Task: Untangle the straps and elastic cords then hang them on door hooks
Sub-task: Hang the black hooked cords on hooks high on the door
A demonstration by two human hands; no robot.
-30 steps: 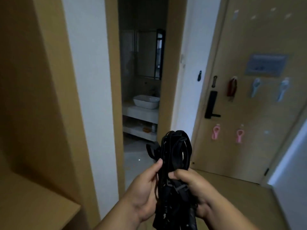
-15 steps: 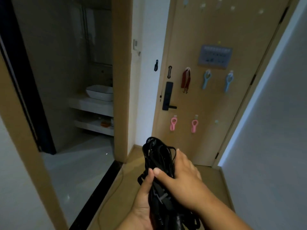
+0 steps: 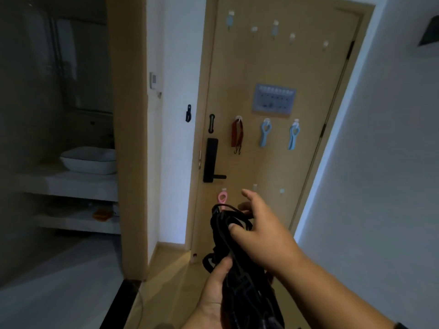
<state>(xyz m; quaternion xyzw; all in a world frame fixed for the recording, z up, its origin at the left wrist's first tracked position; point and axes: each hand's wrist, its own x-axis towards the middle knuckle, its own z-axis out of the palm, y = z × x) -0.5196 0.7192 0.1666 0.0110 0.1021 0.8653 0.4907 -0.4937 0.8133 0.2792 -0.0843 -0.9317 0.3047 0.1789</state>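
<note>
Wooden door [image 3: 273,162] fills 12 to 2 o'clock, studded with hooks. Black tangled bundle of straps and cords [image 3: 234,257] sits at 6 o'clock, in front of the door's lower part. Left hand [image 3: 213,293] clenched around the bundle's lower part. Right hand [image 3: 259,233] rests on its upper loops, thumb pressing, fingers spread loose. Red strap [image 3: 237,136] hangs from a hook at 12 o'clock. Pink hook [image 3: 222,198] just above the bundle.

A white basin [image 3: 89,160] is set on a pale counter [image 3: 69,184] in the dim room at left. A black lock handle [image 3: 211,160] is mounted at the door's left edge, and a pale blue panel [image 3: 273,99] is fixed higher up
</note>
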